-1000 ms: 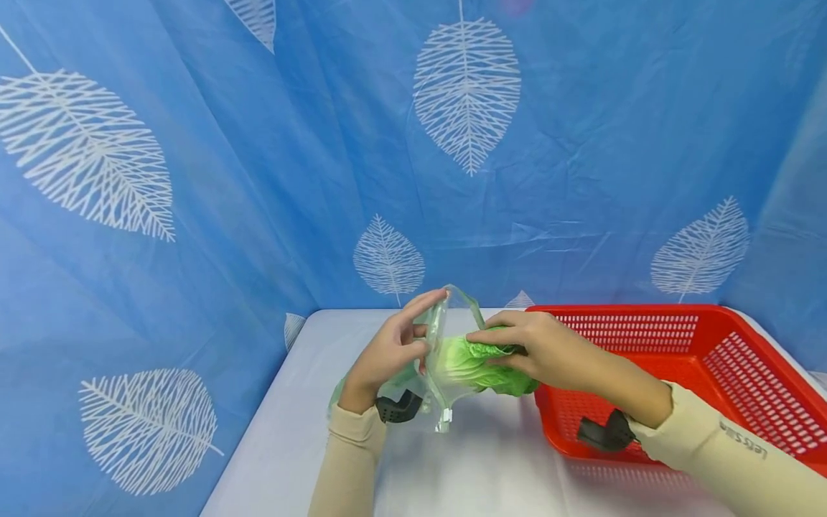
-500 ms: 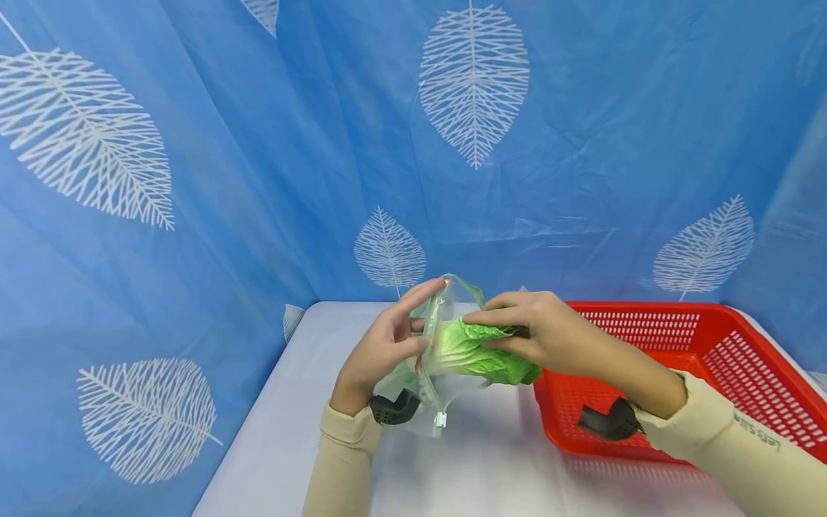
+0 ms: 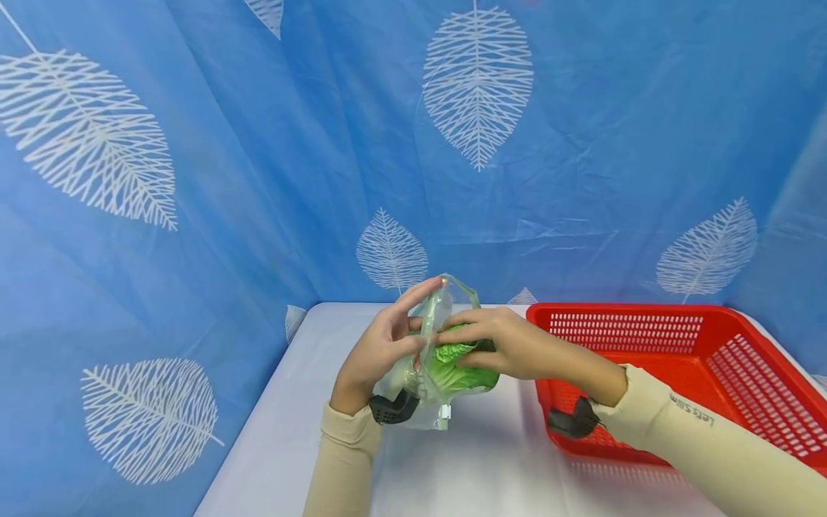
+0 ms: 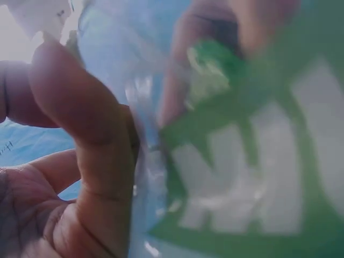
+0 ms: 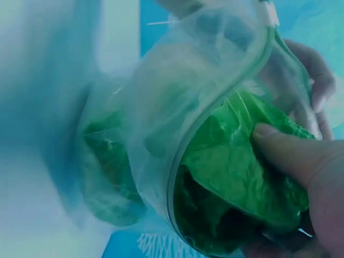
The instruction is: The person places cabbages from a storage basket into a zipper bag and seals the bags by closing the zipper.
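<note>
My left hand (image 3: 377,348) holds the mouth of a clear zip bag (image 3: 434,418) spread, with fingers and thumb at its rim. A leafy green Chinese cabbage (image 3: 460,375) sits partly inside that mouth. Gripping its leafy end is my right hand (image 3: 507,341), whose fingers reach to the bag's opening. In the right wrist view, the right thumb presses on the cabbage (image 5: 231,145) within the bag's curved rim. Green print with white lettering (image 4: 242,177) covers part of the bag in the left wrist view. The cabbage's pale end shows only dimly through the plastic.
A red plastic basket (image 3: 646,310) with slotted walls stands on the right, under the right forearm. The white table (image 3: 278,445) meets a blue leaf-patterned cloth (image 3: 310,179) at the back and left. A white slider (image 3: 444,412) hangs at the bag's lower corner.
My right hand has moved left with the cabbage, which now sits deeper in the bag. The left hand stays at the bag's mouth, slightly higher in view than a second ago.
</note>
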Available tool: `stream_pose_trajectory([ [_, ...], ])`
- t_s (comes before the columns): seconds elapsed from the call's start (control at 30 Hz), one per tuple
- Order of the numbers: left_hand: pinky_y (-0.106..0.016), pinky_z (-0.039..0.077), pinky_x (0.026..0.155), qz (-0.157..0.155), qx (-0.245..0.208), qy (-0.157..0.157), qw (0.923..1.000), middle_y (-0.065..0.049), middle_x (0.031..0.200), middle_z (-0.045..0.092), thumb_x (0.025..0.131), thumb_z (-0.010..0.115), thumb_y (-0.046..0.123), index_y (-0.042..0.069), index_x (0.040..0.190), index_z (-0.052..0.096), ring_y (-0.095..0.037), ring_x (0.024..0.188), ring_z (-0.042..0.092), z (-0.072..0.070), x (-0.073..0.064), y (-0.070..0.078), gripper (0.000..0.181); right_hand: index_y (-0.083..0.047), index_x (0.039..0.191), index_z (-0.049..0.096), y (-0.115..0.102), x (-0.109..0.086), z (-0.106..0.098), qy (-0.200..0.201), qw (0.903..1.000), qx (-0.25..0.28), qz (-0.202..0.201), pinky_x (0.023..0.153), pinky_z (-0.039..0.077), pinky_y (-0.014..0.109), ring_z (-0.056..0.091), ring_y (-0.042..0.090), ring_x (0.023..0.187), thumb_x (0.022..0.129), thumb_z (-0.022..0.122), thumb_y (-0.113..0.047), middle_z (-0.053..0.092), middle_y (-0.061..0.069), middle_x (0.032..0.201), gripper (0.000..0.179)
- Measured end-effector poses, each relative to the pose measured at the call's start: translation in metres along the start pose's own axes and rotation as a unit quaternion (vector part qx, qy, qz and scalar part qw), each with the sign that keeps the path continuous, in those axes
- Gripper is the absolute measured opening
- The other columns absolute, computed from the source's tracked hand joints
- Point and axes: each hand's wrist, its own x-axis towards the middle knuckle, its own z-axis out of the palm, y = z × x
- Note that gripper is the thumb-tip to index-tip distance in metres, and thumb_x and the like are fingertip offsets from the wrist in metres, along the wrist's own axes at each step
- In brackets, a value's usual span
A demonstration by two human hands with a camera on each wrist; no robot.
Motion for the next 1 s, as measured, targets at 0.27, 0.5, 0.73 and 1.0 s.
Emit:
stream_pose_trajectory([
  [0.27, -0.036, 0.053, 0.050, -0.005, 0.012, 0.000, 0.9999, -0.001, 0.169, 0.016, 0.094, 0.048, -0.007, 0.014, 0.164, 0.026, -0.049, 0.132, 0.049, 0.001, 0.003, -0.001, 0.076, -0.019, 0.137, 0.069, 0.006, -0.025, 0.000, 0.077, 0.9951, -0.061, -0.014, 0.097, 0.053, 0.048, 0.054, 0.025, 0.130, 0.085, 0.084, -0.033, 0.060, 0.004, 0.140, 0.055],
  [0.5, -0.032, 0.053, 0.048, 0.000, 0.006, 0.027, 0.9996, -0.003, 0.169, 0.018, 0.092, 0.049, -0.009, 0.014, 0.163, 0.030, -0.054, 0.117, 0.054, 0.001, 0.003, 0.002, 0.077, -0.026, 0.141, 0.064, 0.007, -0.051, -0.006, 0.200, 0.9696, -0.037, 0.135, 0.108, 0.042, 0.056, 0.052, 0.024, 0.135, 0.096, 0.073, -0.030, 0.061, -0.005, 0.140, 0.046],
  [0.73, -0.029, 0.049, 0.046, 0.018, -0.023, 0.085, 0.9960, -0.009, 0.169, 0.020, 0.091, 0.048, -0.008, 0.011, 0.164, 0.024, -0.019, 0.084, 0.061, 0.003, -0.001, 0.001, 0.080, -0.021, 0.147, 0.058, 0.017, -0.066, 0.009, 0.186, 0.9471, 0.096, 0.244, 0.081, 0.059, 0.033, 0.073, 0.012, 0.093, 0.104, 0.061, -0.026, 0.074, -0.003, 0.113, 0.043],
  [1.0, -0.022, 0.047, 0.045, 0.053, -0.061, 0.131, 0.9881, -0.014, 0.167, 0.024, 0.089, 0.046, -0.011, 0.007, 0.163, 0.023, -0.013, 0.076, 0.060, 0.007, 0.005, -0.003, 0.080, -0.023, 0.166, 0.017, 0.012, -0.051, 0.027, 0.172, 0.8604, 0.401, 0.264, 0.085, 0.059, 0.044, 0.074, 0.030, 0.088, 0.103, 0.056, -0.005, 0.072, 0.022, 0.100, 0.076],
])
